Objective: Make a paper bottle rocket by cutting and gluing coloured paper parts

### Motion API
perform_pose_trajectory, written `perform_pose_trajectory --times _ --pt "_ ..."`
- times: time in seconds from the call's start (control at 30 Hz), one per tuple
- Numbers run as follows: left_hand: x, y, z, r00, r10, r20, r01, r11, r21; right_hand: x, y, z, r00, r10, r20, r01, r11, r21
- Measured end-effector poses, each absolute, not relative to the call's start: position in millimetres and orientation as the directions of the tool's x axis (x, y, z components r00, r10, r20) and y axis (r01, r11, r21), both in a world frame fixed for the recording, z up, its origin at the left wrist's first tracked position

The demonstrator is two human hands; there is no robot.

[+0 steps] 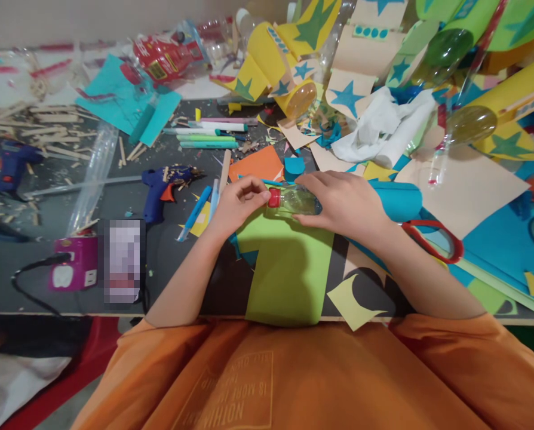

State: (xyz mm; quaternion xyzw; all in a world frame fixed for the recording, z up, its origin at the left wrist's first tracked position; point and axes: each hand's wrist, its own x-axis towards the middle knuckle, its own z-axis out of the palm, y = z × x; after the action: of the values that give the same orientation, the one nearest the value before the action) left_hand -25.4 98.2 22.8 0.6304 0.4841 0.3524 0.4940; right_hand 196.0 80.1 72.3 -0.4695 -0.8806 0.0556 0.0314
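A clear plastic bottle point(299, 199) lies on its side over a sheet of light green paper point(289, 269), its red cap point(275, 197) pointing left. My right hand point(345, 200) is wrapped over the bottle's body and hides much of it. At the neck end, the thumb and fingers of my left hand point(245, 200) are closed at the cap. A rolled blue paper point(399, 200) shows beyond my right hand; whether it joins the bottle is hidden. Orange paper point(258, 162) lies just behind my left hand.
To the left are a blue glue gun point(159, 186), a purple box point(73, 263) with a cable and a phone point(123, 261). Red-handled scissors point(441, 240) lie right. Several markers point(208, 141), decorated bottles, crumpled white tissue point(381, 128) and paper scraps crowd the back.
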Motion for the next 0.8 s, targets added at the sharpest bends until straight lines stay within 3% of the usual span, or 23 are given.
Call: perform_pose_trajectory --times 0.63,0.8 --pt "-24.4 97.9 20.0 0.276 0.959 -0.070 0.166 0.024 0.986 196.2 82.3 75.8 -0.522 0.853 -0.032 0.847 0.513 -0.140" --pt "-21.0 95.9 18.3 0.211 0.977 0.018 0.169 -0.055 0.984 195.7 82.9 75.5 -0.508 0.861 -0.022 0.855 0.501 -0.133"
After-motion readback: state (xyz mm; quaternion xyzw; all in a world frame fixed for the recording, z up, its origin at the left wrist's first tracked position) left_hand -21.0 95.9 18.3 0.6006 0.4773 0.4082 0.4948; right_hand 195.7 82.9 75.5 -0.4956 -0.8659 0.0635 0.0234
